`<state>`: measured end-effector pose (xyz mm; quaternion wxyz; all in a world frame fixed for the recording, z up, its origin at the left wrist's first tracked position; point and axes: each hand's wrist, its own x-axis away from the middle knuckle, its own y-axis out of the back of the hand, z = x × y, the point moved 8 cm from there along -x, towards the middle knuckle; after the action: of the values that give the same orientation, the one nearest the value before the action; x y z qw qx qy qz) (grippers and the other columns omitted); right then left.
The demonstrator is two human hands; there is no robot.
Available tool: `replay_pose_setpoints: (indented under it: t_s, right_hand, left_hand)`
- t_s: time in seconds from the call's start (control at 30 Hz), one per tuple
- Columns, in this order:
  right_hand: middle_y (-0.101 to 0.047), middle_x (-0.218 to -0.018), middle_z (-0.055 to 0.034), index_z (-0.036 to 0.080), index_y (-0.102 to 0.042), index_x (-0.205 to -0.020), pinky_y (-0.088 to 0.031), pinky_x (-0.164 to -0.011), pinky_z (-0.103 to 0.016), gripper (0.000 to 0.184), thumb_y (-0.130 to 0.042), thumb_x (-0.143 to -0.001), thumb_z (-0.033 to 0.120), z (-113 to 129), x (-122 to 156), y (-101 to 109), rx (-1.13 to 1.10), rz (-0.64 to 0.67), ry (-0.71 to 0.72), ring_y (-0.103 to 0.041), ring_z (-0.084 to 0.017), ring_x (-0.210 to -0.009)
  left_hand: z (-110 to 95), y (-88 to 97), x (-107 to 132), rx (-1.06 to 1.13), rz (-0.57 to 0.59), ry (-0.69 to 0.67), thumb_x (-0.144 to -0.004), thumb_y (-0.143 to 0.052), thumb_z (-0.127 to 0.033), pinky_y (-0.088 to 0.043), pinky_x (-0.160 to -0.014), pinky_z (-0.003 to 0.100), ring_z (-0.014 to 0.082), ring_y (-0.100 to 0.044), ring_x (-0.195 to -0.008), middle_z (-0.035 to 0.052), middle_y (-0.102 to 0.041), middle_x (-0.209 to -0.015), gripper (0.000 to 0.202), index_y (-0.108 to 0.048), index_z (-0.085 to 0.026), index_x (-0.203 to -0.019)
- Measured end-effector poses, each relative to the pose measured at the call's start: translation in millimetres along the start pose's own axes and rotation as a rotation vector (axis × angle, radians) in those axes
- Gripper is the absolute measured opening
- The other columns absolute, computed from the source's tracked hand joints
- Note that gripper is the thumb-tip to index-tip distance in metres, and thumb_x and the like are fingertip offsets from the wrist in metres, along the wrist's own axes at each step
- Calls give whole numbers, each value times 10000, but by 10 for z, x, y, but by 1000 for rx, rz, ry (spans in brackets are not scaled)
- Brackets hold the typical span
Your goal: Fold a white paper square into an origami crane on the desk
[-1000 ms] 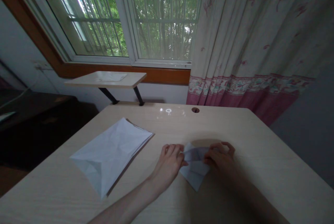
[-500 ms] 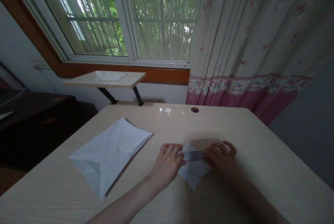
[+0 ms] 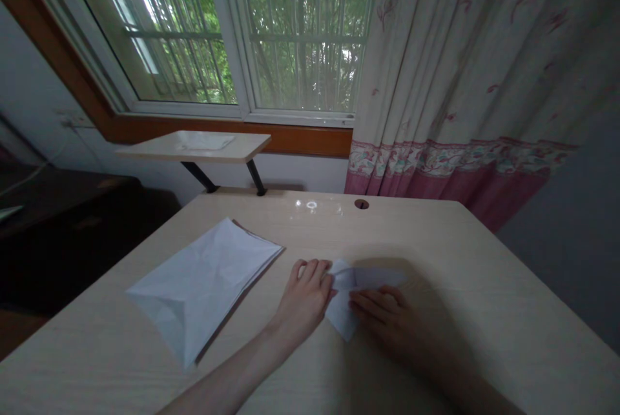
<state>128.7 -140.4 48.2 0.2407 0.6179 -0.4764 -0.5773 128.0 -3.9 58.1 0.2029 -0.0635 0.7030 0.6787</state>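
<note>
Partly folded white paper [image 3: 345,278] lies on the desk between my hands, with a narrow flap reaching out to the right. My left hand [image 3: 310,286] is closed on the paper's left edge, fingers bent and thumb pressed close. Across the paper's lower right part rests my right hand [image 3: 382,312], its fingers lying flat and stretched toward the left. It covers that part of the sheet. To the left of my hands lies a stack of creased white paper sheets [image 3: 208,279], apart from both.
The pale wooden desk [image 3: 271,370] has a round cable hole [image 3: 361,204] near its back edge. A small raised shelf [image 3: 252,144] at the back left bears a white item [image 3: 203,141]. Behind stand a barred window and a patterned curtain [image 3: 436,79]. Dark furniture [image 3: 72,221] stands at the left.
My right hand has left the paper's right end and moved left and nearer, onto its lower part. A flap now extends to the right. My left hand and the paper have shifted slightly left.
</note>
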Motion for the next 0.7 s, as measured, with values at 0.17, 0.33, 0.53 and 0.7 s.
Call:
replay_pose_setpoints:
  t_s: [0.17,0.33,0.53,0.7]
  right_hand:
    - [-687,-1111,-19,190,-607,-1132,-453,-910,-340,308,-363,-959,114,-2,14,-47,-54,-22,-26,-605,-155,-1013]
    - [-671,-1150,-29,178,-596,-1160,-483,-911,-318,345,-341,-948,82,-17,33,-132,-89,54,-18,-615,-158,-1015]
    - [-672,-1153,-51,169,-578,-1209,-512,-901,-316,373,-378,-910,70,-70,86,-170,-132,88,-67,-620,-174,-1041]
    - [-593,-1281,-74,151,-512,-1305,-478,-968,-314,524,-407,-807,28,-65,126,-195,-208,195,-114,-563,-175,-1154]
  left_hand:
    - [-96,17,13,70,85,-44,-839,-555,-61,-399,-904,437,260,-517,-1040,83,-583,-1150,210,-583,-160,-1021]
    - [-220,-87,96,173,196,-148,-799,-495,21,-481,-884,346,225,-561,-993,73,-621,-1074,300,-607,-148,-1019]
    - [-271,-177,151,204,235,-144,-778,-448,41,-514,-903,336,229,-567,-1092,104,-611,-1207,404,-586,-119,-1122]
    - [-352,-332,256,136,344,-147,-748,-427,29,-493,-955,379,281,-493,-1237,165,-521,-1346,552,-501,-55,-1288]
